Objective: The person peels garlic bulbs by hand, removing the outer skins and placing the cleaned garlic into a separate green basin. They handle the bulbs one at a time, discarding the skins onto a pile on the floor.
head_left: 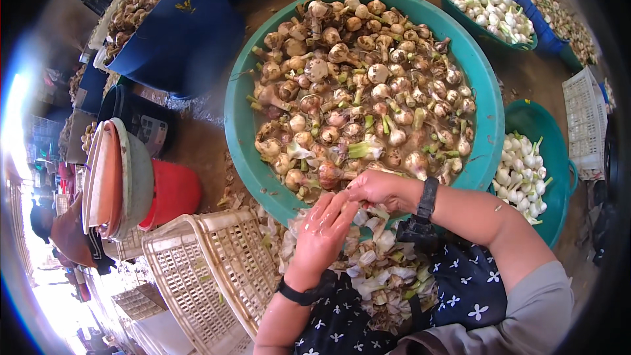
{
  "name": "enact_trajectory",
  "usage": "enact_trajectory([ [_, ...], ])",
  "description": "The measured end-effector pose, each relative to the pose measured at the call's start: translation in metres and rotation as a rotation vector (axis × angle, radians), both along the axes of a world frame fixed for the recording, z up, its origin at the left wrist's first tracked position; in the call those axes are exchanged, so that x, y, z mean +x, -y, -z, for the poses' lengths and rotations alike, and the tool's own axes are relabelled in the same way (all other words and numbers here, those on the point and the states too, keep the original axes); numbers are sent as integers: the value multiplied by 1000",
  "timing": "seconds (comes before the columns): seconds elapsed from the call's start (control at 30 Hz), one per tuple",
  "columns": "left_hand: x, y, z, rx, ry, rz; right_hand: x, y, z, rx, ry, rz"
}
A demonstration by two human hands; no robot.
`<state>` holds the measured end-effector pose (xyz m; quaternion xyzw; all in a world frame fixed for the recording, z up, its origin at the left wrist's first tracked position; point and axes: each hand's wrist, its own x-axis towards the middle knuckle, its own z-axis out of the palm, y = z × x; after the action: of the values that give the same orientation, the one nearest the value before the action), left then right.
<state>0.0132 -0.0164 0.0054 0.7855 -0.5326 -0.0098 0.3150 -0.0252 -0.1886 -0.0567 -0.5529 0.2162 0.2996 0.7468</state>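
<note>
My left hand [325, 229] is over the near rim of a wide green tub [238, 138], its back turned up and its fingers bent together. My right hand [380, 189] meets its fingertips, with thumb and fingers pinched. Whatever lies between or under the fingers is hidden. Just beyond them, in the tub's brown water, float many muddy garlic bulbs [378, 73] with short cut stems. A reddish-brown garlic bulb [328, 174] is closest to my fingers. Below my hands, loose garlic peelings [388, 266] are heaped between the tub and my lap.
White slatted plastic crates [227, 269] stand at the left, near stacked buckets and a red bucket [172, 194]. On the right, a green basin [555, 204] holds cleaned white garlic; another green tub [449, 1] of it is at far right. A blue bin [187, 33] stands far left.
</note>
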Motion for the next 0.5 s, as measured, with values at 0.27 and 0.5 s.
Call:
enact_trajectory([
  [0.27,-5,-4,10,96,-33,178,-11,-7,-7,-1170,1078,-396],
  [0.5,-7,-25,17,-316,-874,-29,-22,-5,-30,171,222,43],
])
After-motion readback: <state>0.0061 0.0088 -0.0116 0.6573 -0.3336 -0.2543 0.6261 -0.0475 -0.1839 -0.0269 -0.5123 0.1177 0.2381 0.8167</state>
